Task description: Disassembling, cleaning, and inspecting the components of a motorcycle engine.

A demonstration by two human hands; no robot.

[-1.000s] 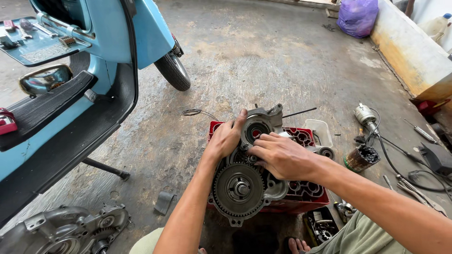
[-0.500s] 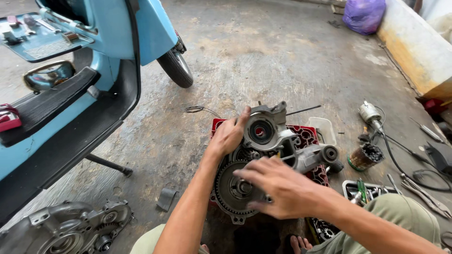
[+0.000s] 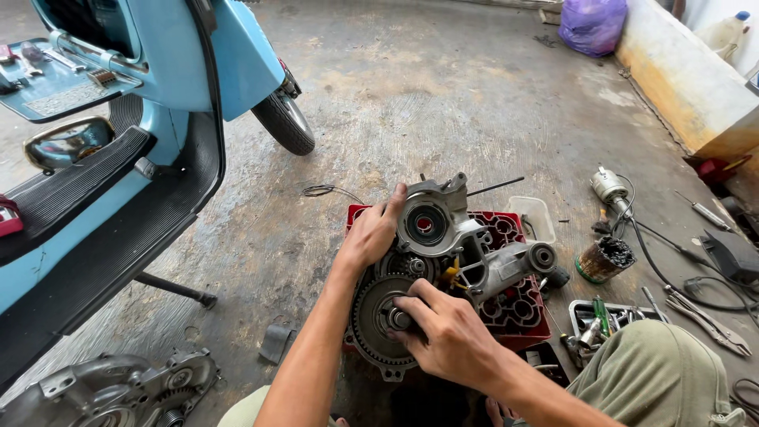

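- The left hand (image 3: 371, 233) steadies the grey cast-metal engine casing (image 3: 462, 245) on the red plastic crate (image 3: 518, 312), fingers open.
- The right hand (image 3: 451, 336) apparently pinches the dark toothed gear's (image 3: 379, 320) hub; a slip could tip the casing.

Left hand (image 3: 370, 234) stretched forward, palm down, fingers splayed, forearm straight. Right hand (image 3: 447, 336) nearer the body, fingers curled in, pinching.
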